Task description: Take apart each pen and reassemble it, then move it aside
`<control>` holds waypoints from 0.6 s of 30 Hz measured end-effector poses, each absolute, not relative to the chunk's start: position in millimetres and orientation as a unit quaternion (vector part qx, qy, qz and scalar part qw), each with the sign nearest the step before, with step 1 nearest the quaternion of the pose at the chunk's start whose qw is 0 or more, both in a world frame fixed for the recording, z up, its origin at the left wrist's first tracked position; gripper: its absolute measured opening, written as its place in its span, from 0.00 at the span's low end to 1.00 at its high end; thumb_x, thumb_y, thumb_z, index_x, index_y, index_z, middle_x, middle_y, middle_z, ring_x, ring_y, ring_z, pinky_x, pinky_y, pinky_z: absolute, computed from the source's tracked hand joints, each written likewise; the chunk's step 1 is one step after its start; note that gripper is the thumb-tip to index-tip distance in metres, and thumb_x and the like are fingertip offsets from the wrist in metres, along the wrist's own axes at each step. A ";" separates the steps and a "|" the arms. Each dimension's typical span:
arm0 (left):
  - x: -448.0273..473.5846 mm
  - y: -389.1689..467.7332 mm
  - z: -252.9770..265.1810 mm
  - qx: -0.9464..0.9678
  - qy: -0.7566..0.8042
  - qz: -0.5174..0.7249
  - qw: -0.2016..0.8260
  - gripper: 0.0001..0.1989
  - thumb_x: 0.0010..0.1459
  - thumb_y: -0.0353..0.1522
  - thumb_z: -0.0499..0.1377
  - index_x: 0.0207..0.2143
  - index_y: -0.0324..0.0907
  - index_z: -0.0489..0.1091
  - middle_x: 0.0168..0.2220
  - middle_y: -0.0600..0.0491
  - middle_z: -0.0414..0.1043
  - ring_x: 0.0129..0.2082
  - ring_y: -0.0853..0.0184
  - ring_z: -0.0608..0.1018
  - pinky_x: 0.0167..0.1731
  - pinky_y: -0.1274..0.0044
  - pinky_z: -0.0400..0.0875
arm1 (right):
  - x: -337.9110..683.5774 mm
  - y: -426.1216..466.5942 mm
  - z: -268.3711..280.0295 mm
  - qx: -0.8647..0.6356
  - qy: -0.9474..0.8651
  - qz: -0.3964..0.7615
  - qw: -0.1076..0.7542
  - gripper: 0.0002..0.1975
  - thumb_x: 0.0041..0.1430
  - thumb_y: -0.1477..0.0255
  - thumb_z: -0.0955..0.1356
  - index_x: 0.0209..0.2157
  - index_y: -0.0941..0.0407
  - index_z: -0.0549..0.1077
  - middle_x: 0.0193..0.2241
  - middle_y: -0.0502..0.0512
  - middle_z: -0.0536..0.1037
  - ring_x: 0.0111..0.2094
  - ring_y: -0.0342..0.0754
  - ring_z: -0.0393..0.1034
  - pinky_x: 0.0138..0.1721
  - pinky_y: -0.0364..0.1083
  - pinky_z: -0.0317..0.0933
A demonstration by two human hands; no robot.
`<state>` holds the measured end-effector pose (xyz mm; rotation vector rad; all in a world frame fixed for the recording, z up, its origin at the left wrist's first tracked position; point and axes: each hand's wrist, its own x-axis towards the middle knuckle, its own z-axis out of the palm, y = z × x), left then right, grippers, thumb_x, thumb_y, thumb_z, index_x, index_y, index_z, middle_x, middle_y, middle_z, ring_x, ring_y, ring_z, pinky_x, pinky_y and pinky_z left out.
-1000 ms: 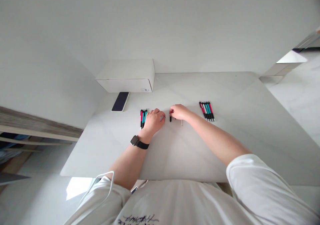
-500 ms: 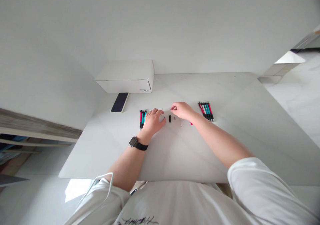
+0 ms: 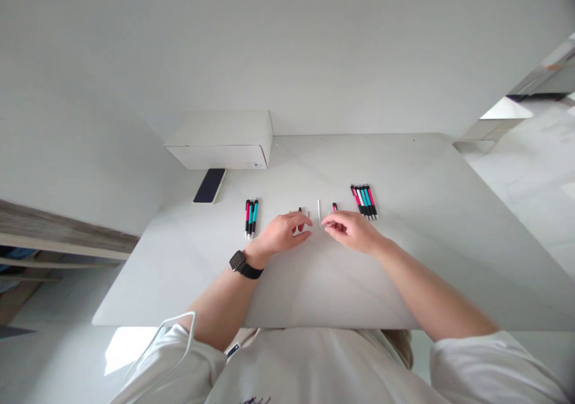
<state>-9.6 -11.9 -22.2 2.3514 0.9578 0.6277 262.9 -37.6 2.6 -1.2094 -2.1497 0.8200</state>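
Note:
My left hand (image 3: pixel 287 231) hovers low over the table with its thumb apart from the bent fingers and nothing visible between them. Just beyond its fingertips lie a black pen part (image 3: pixel 300 209), partly hidden by the hand, and a tiny spring-like piece (image 3: pixel 308 214). A thin white pen refill (image 3: pixel 319 205) lies lengthwise between the two hands. My right hand (image 3: pixel 353 230) is beside the refill, its fingers loosely curled and nothing seen in them. Behind that hand a pink-and-black pen barrel (image 3: pixel 335 205) shows only its upper end.
Left of my hands lie three pens (image 3: pixel 251 215) in pink and teal. A row of several pens (image 3: pixel 365 200) lies to the right. A phone (image 3: pixel 210 185) rests before a white box (image 3: pixel 220 155) at the back left of the white table (image 3: pixel 404 164).
My right hand has moved back toward me and to the right, its pinch loosened. My left hand has shifted right, away from the three pens, and now covers part of the small pieces.

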 end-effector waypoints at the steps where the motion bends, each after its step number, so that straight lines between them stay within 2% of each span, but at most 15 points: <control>1: -9.2 -12.0 -23.3 0.871 0.347 0.223 0.266 0.10 0.64 0.37 0.63 0.47 0.49 0.78 0.34 0.53 0.77 0.31 0.67 0.77 0.34 0.76 0.70 | 263.7 -41.7 -1.9 -0.437 -0.810 0.309 0.239 0.09 0.66 0.65 0.69 0.45 0.47 0.80 0.36 0.51 0.83 0.33 0.48 0.76 0.39 0.47 0.68; 6: -7.9 -11.8 -28.2 0.879 0.341 0.188 0.275 0.10 0.63 0.36 0.63 0.45 0.52 0.80 0.31 0.54 0.79 0.29 0.65 0.79 0.33 0.76 0.69 | 261.9 -45.0 -15.2 -0.441 -0.831 0.314 0.127 0.05 0.62 0.67 0.71 0.39 0.45 0.81 0.28 0.47 0.81 0.28 0.47 0.73 0.33 0.45 0.61; 12: -9.1 -11.4 -29.8 0.888 0.331 0.160 0.275 0.10 0.64 0.35 0.61 0.44 0.54 0.82 0.39 0.54 0.84 0.36 0.62 0.83 0.39 0.75 0.71 | 264.8 -41.2 -19.7 -0.461 -0.821 0.317 0.114 0.05 0.61 0.68 0.72 0.37 0.46 0.81 0.28 0.47 0.82 0.28 0.47 0.74 0.32 0.45 0.59; 18: -9.5 -10.2 -29.7 0.903 0.321 0.121 0.259 0.11 0.65 0.35 0.60 0.44 0.52 0.82 0.41 0.54 0.84 0.40 0.62 0.83 0.40 0.76 0.71 | 264.2 -40.6 -23.7 -0.471 -0.824 0.300 0.089 0.05 0.62 0.67 0.71 0.38 0.49 0.81 0.29 0.48 0.82 0.29 0.46 0.73 0.33 0.44 0.56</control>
